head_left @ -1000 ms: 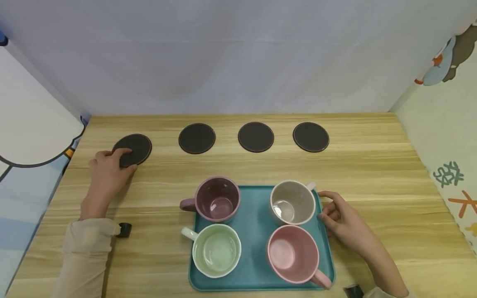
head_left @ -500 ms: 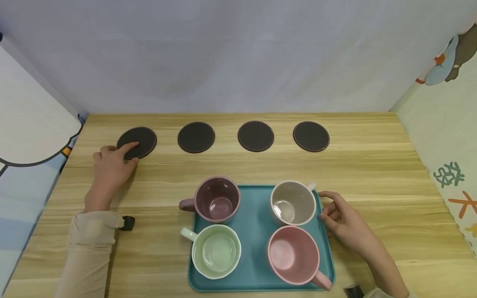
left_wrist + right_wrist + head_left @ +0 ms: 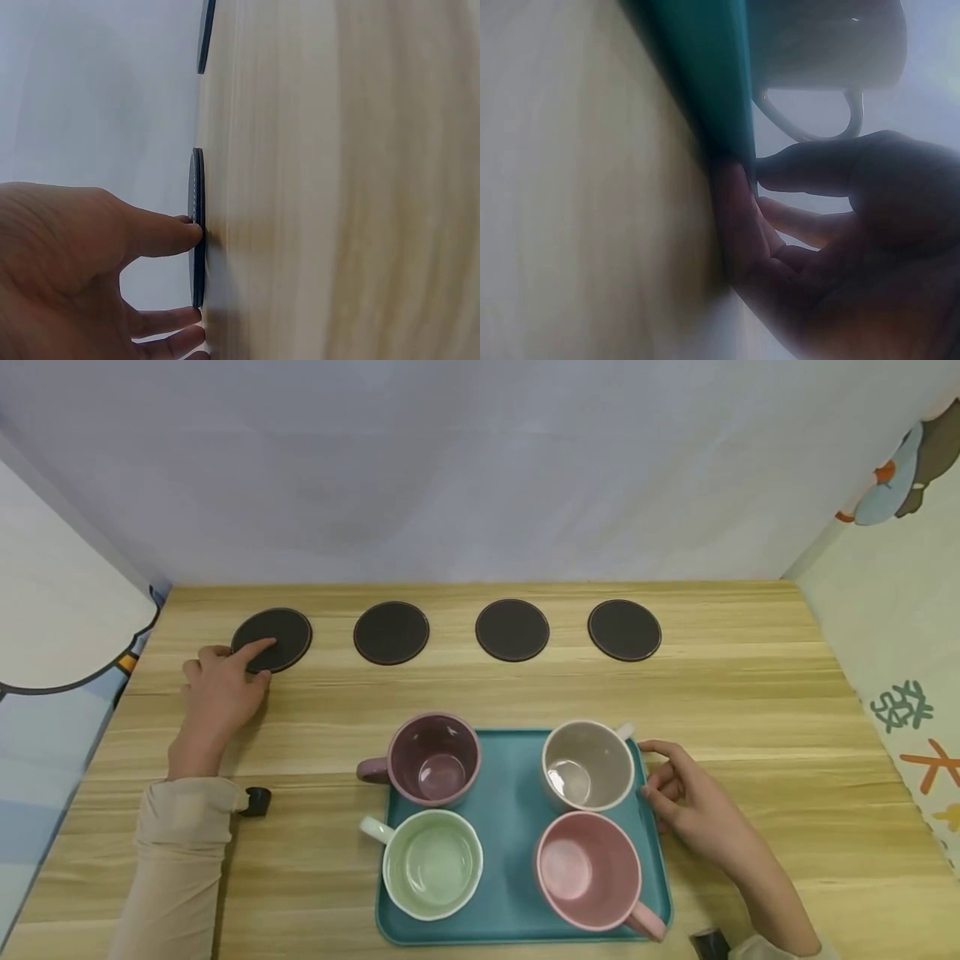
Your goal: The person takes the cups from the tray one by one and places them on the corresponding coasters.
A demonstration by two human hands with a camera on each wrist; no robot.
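On the wooden table, my left hand (image 3: 221, 689) lies at the leftmost black round coaster (image 3: 288, 631). Its index finger rests on top and the thumb touches the near edge; in the left wrist view the thumb (image 3: 169, 232) meets the coaster's rim (image 3: 197, 274). My right hand (image 3: 697, 806) grips the right edge of a teal tray (image 3: 513, 868), one finger low at the rim and another over it in the right wrist view. The tray carries a purple mug (image 3: 433, 739), a green mug (image 3: 432, 864), a beige mug (image 3: 588, 760) and a pink mug (image 3: 600, 893).
Three more black coasters, a left one (image 3: 392, 633), a middle one (image 3: 512, 631) and a right one (image 3: 625, 631), lie in a row along the table's back edge. A pale curtain (image 3: 480, 477) rises behind. The left mugs' handles stick out past the tray.
My left hand has slid the leftmost coaster backward and slightly right, nearer in line with the others. The right hand keeps its place at the tray. The head view has shifted slightly.
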